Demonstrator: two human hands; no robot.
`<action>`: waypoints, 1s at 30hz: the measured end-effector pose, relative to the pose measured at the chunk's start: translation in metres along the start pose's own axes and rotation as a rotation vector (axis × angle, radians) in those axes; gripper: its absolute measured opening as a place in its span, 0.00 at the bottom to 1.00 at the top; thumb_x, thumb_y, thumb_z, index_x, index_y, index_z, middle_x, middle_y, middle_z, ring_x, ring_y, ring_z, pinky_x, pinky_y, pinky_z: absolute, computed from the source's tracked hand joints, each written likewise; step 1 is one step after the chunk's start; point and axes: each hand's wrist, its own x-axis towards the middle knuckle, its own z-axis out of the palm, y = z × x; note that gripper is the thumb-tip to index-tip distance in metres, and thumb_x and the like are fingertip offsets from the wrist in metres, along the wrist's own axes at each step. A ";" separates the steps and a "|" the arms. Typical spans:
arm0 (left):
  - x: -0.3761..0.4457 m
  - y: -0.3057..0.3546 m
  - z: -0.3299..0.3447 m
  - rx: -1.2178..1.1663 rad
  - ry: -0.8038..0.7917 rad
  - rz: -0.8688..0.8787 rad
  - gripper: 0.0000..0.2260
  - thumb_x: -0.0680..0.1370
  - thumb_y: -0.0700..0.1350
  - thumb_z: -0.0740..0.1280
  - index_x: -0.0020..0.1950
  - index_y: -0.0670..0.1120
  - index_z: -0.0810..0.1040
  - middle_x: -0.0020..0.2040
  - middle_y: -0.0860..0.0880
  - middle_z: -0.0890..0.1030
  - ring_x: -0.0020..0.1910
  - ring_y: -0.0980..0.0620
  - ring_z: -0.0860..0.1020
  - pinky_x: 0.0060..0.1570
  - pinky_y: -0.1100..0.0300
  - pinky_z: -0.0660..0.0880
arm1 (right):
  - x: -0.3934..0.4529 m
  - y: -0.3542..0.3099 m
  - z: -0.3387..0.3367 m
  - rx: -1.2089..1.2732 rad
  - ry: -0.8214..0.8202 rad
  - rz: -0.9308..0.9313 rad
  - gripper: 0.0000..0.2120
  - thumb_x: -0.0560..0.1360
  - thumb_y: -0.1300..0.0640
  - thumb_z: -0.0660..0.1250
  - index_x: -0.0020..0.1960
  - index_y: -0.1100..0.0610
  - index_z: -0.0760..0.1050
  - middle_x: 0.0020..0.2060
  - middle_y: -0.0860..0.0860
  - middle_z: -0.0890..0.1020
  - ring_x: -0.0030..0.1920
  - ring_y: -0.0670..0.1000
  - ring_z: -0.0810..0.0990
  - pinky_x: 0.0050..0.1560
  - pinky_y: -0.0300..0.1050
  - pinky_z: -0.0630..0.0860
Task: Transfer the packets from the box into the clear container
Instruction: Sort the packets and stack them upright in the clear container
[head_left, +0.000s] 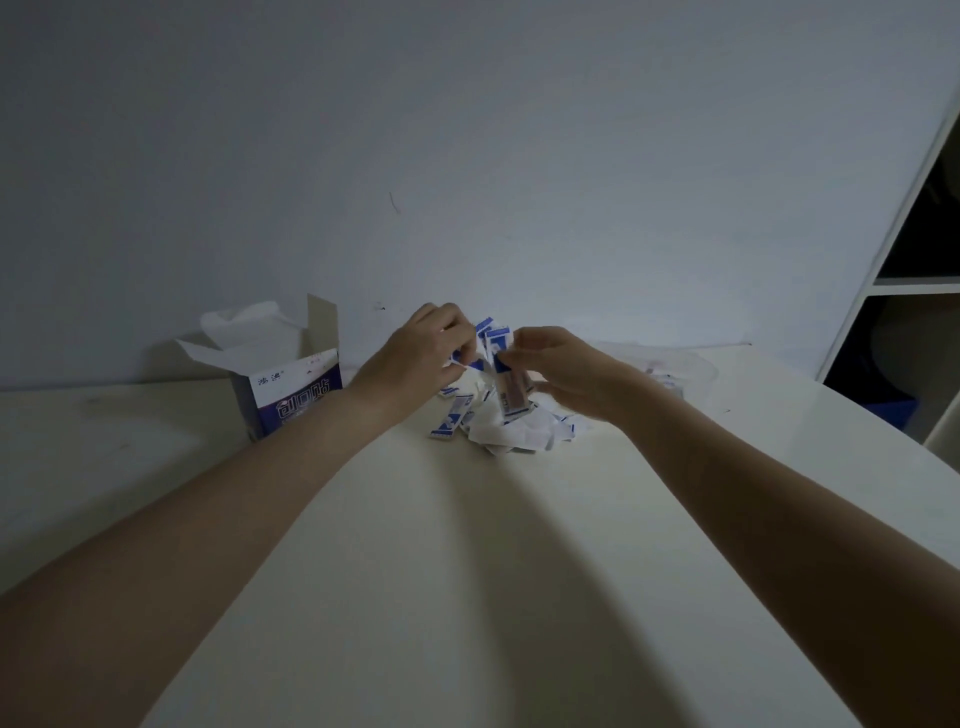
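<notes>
Gathering blue-and-white packets (496, 345) into one bundle, left hand (421, 348) and right hand (558, 371) both pinched on them above the loose worktop (467, 519) pile, likely for a single transfer; opened box (291, 395) outboard of the left hand.

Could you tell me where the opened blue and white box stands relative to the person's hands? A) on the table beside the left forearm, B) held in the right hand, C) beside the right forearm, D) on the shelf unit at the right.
A: the box stands upright on the table just outside the left forearm, flaps open, while the left hand and right hand gather packets.
</notes>
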 end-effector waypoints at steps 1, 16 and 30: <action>0.000 0.003 0.000 -0.012 -0.006 -0.011 0.04 0.70 0.32 0.69 0.40 0.39 0.76 0.46 0.44 0.77 0.44 0.53 0.68 0.40 0.59 0.68 | 0.000 -0.001 0.001 -0.087 -0.002 -0.020 0.14 0.76 0.65 0.62 0.33 0.58 0.66 0.34 0.54 0.71 0.37 0.50 0.69 0.41 0.41 0.65; -0.009 -0.007 0.049 -0.071 -0.612 -0.872 0.11 0.73 0.48 0.69 0.47 0.40 0.77 0.45 0.43 0.79 0.52 0.43 0.77 0.43 0.57 0.71 | 0.006 0.053 0.007 -0.968 -0.045 -0.193 0.07 0.77 0.61 0.60 0.53 0.62 0.74 0.53 0.60 0.79 0.54 0.58 0.77 0.54 0.45 0.71; 0.025 -0.018 0.026 -0.229 -0.486 -0.546 0.13 0.75 0.33 0.62 0.55 0.46 0.77 0.52 0.45 0.78 0.49 0.47 0.75 0.41 0.62 0.68 | 0.021 0.019 0.014 -0.987 0.123 -0.413 0.08 0.77 0.62 0.61 0.53 0.62 0.75 0.47 0.61 0.81 0.47 0.60 0.79 0.44 0.49 0.73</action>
